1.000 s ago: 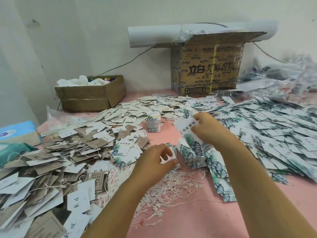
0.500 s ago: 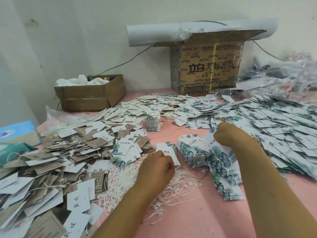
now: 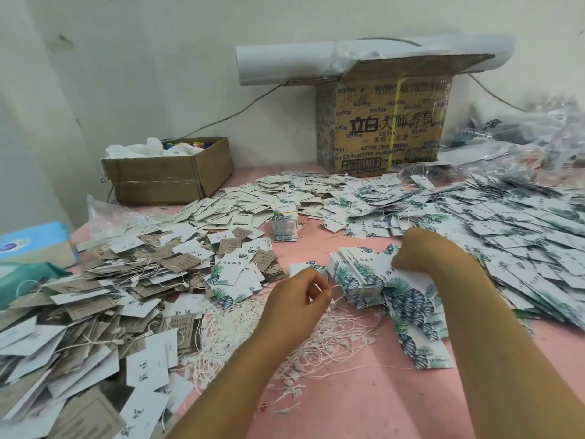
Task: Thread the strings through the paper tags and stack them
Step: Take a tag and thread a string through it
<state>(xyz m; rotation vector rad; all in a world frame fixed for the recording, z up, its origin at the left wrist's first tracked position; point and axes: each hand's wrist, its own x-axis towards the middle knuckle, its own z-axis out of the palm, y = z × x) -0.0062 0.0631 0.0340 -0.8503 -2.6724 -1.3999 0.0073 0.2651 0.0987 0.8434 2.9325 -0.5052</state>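
My left hand [image 3: 297,299] pinches a white string [image 3: 336,291] lifted from the loose pile of strings [image 3: 316,337] on the pink table. My right hand [image 3: 414,248] is curled, fingers down on a white tag with green leaf print [image 3: 402,274] at the top of a fanned stack of leaf tags [image 3: 354,280]. More leaf tags [image 3: 418,331] trail toward me from that stack. A small banded bundle of tags [image 3: 285,226] stands further back.
Brown and white strung tags [image 3: 95,296] heap on the left. Leaf tags [image 3: 512,236] cover the right side. A low cardboard box [image 3: 164,179] and a tall printed box [image 3: 386,128] stand by the wall. A blue tissue pack [image 3: 34,242] sits at far left.
My right hand has come down from holding a tag in the air onto the fanned stack. My left hand has picked a string out of the pile and lifted it.
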